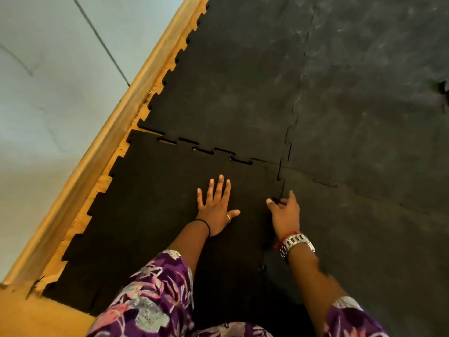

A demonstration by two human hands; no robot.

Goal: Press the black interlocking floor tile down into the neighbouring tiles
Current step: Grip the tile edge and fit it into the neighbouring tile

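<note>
Standing right behind them here: closest to me are purple floral sleeves (155, 295), then both arms reaching down onto the black interlocking tile (155, 190), which lies on the floor in the corner spot against the wooden baseboard (97, 152). The left hand (215, 207) is flat on the tile, palm down, fingers spread wide, gripping nothing, with a thin black band (205, 223) at the wrist and a ring on the thumb. The right hand (284, 212), wearing a chunky silver watch (297, 243) and a red thread, sits at the tile's right edge, with its fingertips curled down right on the jigsaw seam where it meets the tile beside it (364, 239). Can't tell if it's pinching the edge or just pushing on it. Past the hands, the far seam against the next tile (230, 93) shows dark open gaps between the tabs, so that edge isn't fully seated. Beyond that, dustier grey tiles (376, 81) already locked together.
</note>
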